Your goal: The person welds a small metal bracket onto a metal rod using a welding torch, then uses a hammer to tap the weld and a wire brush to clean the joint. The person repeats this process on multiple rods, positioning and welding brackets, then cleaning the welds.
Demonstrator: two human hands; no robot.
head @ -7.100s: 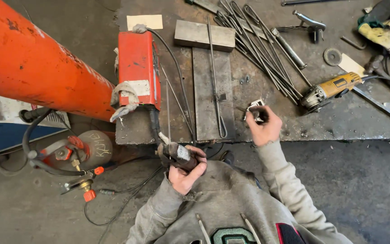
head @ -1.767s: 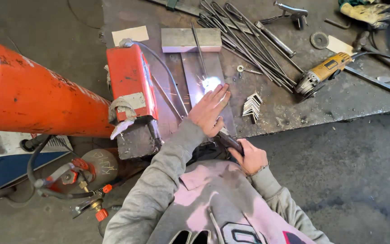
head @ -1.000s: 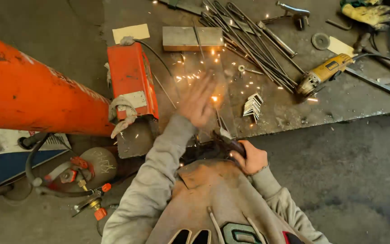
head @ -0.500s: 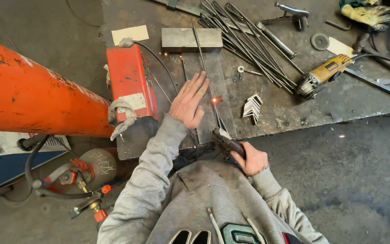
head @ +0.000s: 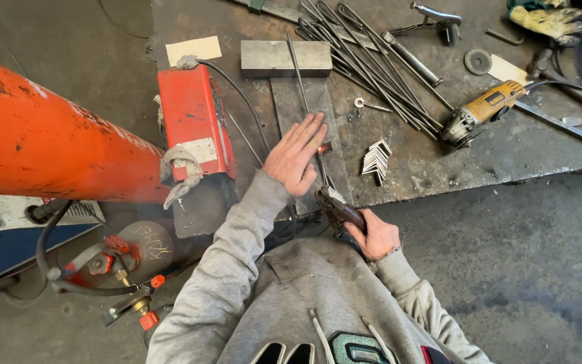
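Dark welding torch (head: 337,209) angled onto thin rod (head: 302,81)

Lighting was pretty flat and even, soft daylight-ish, nothing blown out. Shadows stayed faint, just a bit of dark under the red welder box (head: 193,121) and along the near edge of the surface (head: 439,182). A small orange glow showed by the left hand (head: 296,154). Focus was sharp across the middle, with wide-angle bending at the edges, like the orange pipe (head: 48,135) on the left.
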